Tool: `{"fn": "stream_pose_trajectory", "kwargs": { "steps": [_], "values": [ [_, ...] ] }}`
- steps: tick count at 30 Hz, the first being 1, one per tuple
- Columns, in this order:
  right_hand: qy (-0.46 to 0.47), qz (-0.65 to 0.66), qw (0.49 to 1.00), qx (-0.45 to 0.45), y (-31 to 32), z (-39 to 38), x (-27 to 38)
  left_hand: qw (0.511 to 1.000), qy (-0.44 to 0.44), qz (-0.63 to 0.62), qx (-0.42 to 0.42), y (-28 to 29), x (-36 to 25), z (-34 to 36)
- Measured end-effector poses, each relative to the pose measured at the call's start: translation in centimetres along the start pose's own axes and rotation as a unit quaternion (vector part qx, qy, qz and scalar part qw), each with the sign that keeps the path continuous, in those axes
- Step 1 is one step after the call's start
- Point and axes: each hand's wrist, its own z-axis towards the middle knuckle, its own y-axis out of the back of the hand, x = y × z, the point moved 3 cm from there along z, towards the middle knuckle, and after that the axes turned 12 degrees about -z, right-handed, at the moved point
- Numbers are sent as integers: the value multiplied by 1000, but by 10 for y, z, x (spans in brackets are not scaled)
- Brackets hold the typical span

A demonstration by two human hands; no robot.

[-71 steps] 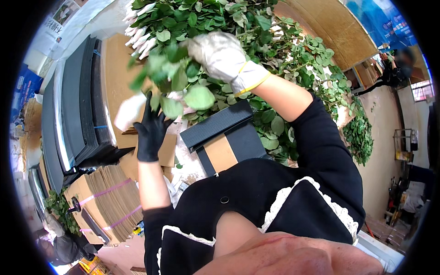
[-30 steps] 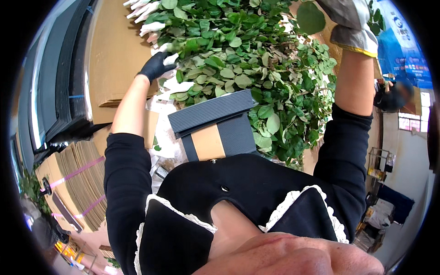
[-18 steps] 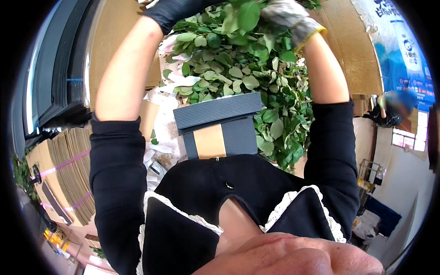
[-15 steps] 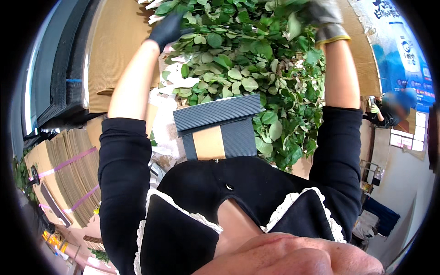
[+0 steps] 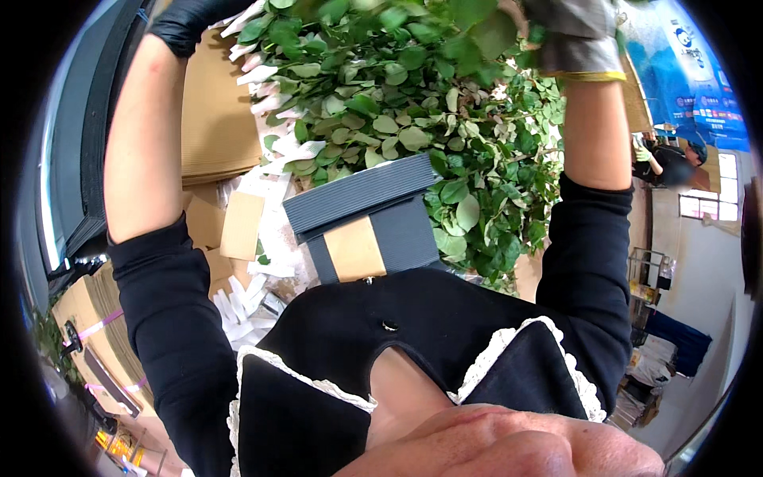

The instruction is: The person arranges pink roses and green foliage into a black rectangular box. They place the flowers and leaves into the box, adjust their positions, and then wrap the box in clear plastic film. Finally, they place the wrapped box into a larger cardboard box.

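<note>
We see two gloved hands, well apart: the left hand [image 5: 192, 22], in black, at the upper left, and the right hand [image 5: 579, 36], in grey with one yellow hem, at the upper right beside blurred leaves. The left's fingers are cut off and the right's are unclear, so we cannot tell whether either grips anything. Between them, one heap of leafy stems [image 5: 397, 99] fills the top centre, too tangled to count, with several white-wrapped ends [image 5: 261, 75] along its left side. Below it, at the centre, we find one folded black corrugated cardboard piece [image 5: 362, 191] with one tan band [image 5: 355, 248]. One small tan card [image 5: 242, 226] lies left of centre, above several white paper strips [image 5: 236, 318].
</note>
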Motion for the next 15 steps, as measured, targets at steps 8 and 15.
{"fn": "stream_pose_trajectory", "kwargs": {
  "steps": [8, 15],
  "values": [
    [-186, -22, 979, -74, 25, -34, -106, 984, 110, -59, -124, -25, 7, -19],
    [-167, -329, 904, -217, 161, -101, -125, 962, 135, -1, 236, -189, 157, -190]
  ]
}}
